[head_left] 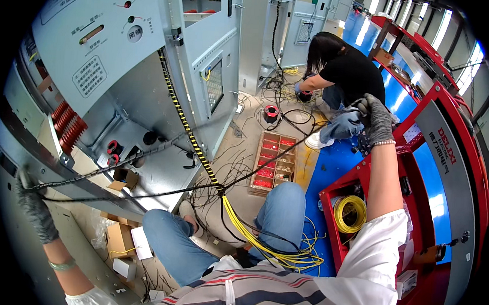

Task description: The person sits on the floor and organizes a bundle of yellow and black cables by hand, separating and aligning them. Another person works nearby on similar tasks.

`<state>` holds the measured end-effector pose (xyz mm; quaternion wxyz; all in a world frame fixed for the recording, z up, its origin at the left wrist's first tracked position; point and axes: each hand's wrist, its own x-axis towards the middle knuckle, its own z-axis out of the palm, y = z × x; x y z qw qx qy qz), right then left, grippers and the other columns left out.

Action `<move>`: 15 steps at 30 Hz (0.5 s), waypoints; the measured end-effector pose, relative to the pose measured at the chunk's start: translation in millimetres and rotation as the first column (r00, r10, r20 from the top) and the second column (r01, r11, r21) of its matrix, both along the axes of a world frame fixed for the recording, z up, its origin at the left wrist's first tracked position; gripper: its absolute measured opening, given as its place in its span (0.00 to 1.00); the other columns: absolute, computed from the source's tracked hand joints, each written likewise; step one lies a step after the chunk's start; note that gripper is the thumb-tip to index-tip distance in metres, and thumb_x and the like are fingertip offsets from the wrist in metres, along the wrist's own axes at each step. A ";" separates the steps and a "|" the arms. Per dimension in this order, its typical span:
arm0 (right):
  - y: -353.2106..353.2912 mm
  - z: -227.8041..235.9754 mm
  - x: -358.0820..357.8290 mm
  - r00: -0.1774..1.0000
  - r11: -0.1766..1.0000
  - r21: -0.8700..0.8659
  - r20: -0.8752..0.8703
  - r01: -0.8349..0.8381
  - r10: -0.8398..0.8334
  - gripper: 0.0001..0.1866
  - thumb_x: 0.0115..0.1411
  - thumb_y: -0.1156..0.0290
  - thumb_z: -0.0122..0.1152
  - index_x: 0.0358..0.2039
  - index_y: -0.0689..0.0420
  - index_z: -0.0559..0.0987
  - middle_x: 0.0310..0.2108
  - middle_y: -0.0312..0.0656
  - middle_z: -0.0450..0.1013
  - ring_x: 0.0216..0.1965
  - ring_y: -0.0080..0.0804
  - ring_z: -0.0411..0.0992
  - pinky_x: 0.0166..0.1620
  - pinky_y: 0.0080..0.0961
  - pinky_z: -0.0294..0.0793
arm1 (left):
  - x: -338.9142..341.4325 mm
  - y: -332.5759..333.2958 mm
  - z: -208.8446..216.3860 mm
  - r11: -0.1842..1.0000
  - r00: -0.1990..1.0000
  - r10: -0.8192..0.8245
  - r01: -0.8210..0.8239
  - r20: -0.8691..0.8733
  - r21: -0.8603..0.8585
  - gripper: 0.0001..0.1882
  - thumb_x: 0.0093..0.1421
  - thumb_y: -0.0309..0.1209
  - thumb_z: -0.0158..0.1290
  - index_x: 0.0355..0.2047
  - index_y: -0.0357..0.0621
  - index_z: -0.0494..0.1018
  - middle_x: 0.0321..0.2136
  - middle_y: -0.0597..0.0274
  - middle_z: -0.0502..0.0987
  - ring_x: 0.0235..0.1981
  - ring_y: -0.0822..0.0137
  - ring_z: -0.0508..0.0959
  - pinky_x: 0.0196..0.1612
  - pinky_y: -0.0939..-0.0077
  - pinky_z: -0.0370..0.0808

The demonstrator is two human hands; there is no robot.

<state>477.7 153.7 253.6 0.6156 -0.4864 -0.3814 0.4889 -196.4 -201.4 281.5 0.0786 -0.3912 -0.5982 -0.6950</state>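
Observation:
Both my hands wear grey gloves. My left hand [35, 206], out at the far left, is closed around a long black spiral wrap [160, 196] that doubles back there; one strand is blurred. My right hand [378, 123], raised at the right, has its fingers curled on the other stretch of this wrap. Between them the wrap crosses a wire bundle [188, 125] in front of my knees. Above the crossing, black wrap spirals round the yellow bundle, which hangs from the cabinet. Below it, loose yellow wires [262, 248] fan across my lap.
A grey cabinet [133, 87] with an open door [210, 69] stands at the left. On the floor ahead is a wooden compartment box [257, 153] of small red parts. A co-worker [352, 64] crouches beyond. At the right, a red cart [334, 227] holds a yellow wire coil [350, 211].

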 end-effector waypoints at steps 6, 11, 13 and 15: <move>-46.3 30.8 -37.7 0.972 0.961 0.150 0.011 -0.233 0.234 0.14 0.57 0.65 0.51 0.41 0.57 0.70 0.25 0.30 0.68 0.19 0.14 0.63 0.18 0.07 0.61 | 51.5 -3.7 -69.6 0.346 0.856 -0.506 0.084 -0.110 -0.935 0.09 0.45 0.31 0.55 0.28 0.43 0.74 0.20 0.61 0.72 0.20 0.64 0.70 0.26 0.73 0.68; -107.3 55.2 -110.0 0.819 0.807 0.214 0.325 -0.550 0.472 0.14 0.59 0.64 0.46 0.37 0.60 0.74 0.23 0.30 0.70 0.15 0.07 0.63 0.12 0.04 0.55 | 121.7 29.8 -55.9 0.233 0.596 -0.798 0.172 -0.087 -0.957 0.24 0.40 0.36 0.60 0.39 0.42 0.72 0.39 0.54 0.72 0.39 0.57 0.73 0.44 0.68 0.68; -113.3 49.9 -133.7 0.725 0.739 0.199 0.468 -0.643 0.505 0.15 0.58 0.62 0.48 0.39 0.58 0.74 0.22 0.31 0.71 0.14 0.08 0.63 0.13 0.04 0.56 | 175.1 77.8 -46.6 0.329 0.652 -0.745 0.546 0.144 -0.771 0.31 0.43 0.37 0.60 0.47 0.40 0.66 0.42 0.53 0.70 0.43 0.61 0.71 0.45 0.70 0.66; -121.7 43.8 -166.6 0.655 0.685 0.167 0.518 -0.709 0.551 0.15 0.55 0.61 0.51 0.38 0.58 0.74 0.23 0.33 0.71 0.14 0.10 0.63 0.16 0.06 0.60 | 223.5 116.6 -30.2 0.503 0.555 -0.824 0.626 -0.113 -0.596 0.34 0.44 0.32 0.60 0.52 0.41 0.61 0.46 0.55 0.68 0.47 0.63 0.69 0.48 0.74 0.65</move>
